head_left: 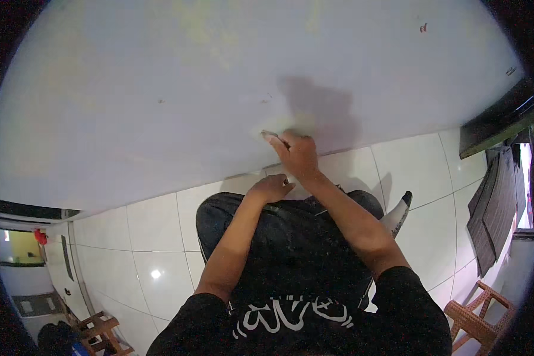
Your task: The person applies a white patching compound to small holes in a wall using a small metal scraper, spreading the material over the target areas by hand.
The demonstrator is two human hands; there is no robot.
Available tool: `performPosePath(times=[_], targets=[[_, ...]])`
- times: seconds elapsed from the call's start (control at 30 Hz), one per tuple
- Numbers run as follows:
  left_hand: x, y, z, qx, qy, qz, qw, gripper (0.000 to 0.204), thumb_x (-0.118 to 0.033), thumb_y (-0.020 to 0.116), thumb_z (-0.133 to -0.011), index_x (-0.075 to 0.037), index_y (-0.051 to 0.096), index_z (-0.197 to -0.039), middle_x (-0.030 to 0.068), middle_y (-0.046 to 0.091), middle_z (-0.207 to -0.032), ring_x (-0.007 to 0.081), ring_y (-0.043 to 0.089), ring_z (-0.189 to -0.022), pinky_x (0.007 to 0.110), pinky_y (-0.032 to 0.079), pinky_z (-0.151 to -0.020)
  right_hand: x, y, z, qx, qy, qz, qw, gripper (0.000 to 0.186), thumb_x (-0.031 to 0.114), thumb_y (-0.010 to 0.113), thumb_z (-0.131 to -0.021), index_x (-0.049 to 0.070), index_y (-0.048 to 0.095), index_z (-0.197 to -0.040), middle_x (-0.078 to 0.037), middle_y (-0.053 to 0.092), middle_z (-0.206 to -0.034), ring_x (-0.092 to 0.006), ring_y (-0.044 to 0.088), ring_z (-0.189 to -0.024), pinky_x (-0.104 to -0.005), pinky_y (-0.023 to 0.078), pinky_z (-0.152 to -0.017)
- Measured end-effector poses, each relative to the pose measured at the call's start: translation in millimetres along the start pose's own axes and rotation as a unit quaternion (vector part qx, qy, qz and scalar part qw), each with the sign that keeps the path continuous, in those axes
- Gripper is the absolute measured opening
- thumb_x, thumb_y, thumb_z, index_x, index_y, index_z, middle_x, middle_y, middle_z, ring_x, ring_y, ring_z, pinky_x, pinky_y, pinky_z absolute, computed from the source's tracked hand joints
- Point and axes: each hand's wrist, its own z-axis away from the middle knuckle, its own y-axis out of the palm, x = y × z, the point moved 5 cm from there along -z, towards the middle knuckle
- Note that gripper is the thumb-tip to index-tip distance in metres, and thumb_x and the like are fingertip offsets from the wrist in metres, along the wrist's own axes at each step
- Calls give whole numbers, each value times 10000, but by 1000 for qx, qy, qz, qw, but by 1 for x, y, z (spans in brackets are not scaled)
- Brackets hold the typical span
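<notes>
My right hand point(299, 155) is closed around a small, thin brownish piece point(271, 134), which looks like folded sandpaper. Its edge is against the pale wall point(207, 113), low down near the floor, and much of it is hidden by my fingers. A paler smudge surrounds that spot, and the shadow of my hand and arm falls up the wall to the right. Lower and to the left, my left hand point(270, 188) rests by my dark trousers point(225, 216) with its fingers curled in. Whatever it may hold is too hidden to name.
White floor tiles point(154, 225) meet the wall's base. A white, black-tipped shape point(400, 213) lies beside my right knee. Dark slatted panels point(493, 207) lean at the right, near a brown woven stool point(480, 314). Wooden furniture point(101, 332) stands at the lower left.
</notes>
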Motion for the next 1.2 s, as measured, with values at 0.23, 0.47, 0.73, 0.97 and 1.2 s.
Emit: performPosePath(times=[0.23, 0.47, 0.73, 0.97, 1.2], targets=[[-7, -4, -2, 11, -10, 3, 1000, 524, -475, 529, -992, -3, 644, -1187, 233, 685, -1178, 411, 636, -1121, 484, 483, -972, -6, -4, -11, 24, 26, -35, 999, 445, 387, 675, -952, 47, 603, -673, -131, 529, -542, -279, 499, -448, -404, 430, -508], [-10, -1, 4, -7, 13, 1, 1000, 534, -496, 539, -983, -12, 659, -1175, 244, 683, -1172, 407, 634, -1129, 482, 485, -971, 13, -9, 0, -49, -59, -42, 996, 464, 287, 738, -921, 26, 526, -602, -110, 408, -487, -181, 356, -418, -334, 330, -432], [-14, 2, 2, 14, -1, -23, 1000, 539, -499, 542, -980, -6, 667, -1156, 240, 683, -1164, 400, 633, -1130, 482, 492, -958, 13, -10, -1, -39, -36, -15, 998, 464, 287, 731, -925, 15, 521, -614, -108, 420, -499, -195, 365, -424, -340, 339, -439], [2, 5, -6, -16, 21, -21, 999, 522, -491, 536, -987, -4, 666, -1124, 239, 681, -1160, 405, 631, -1119, 489, 492, -950, 5, -3, -4, -25, -29, 23, 999, 409, 266, 751, -905, -1, 573, -651, -107, 455, -519, -186, 380, -443, -340, 347, -449], [-13, 2, -2, -5, 20, -15, 1000, 541, -505, 546, -978, -3, 660, -1144, 241, 676, -1172, 411, 624, -1129, 492, 484, -966, 1, -10, -5, -28, -16, 27, 999, 411, 284, 785, -875, 12, 578, -646, -103, 465, -514, -175, 394, -441, -332, 361, -454]])
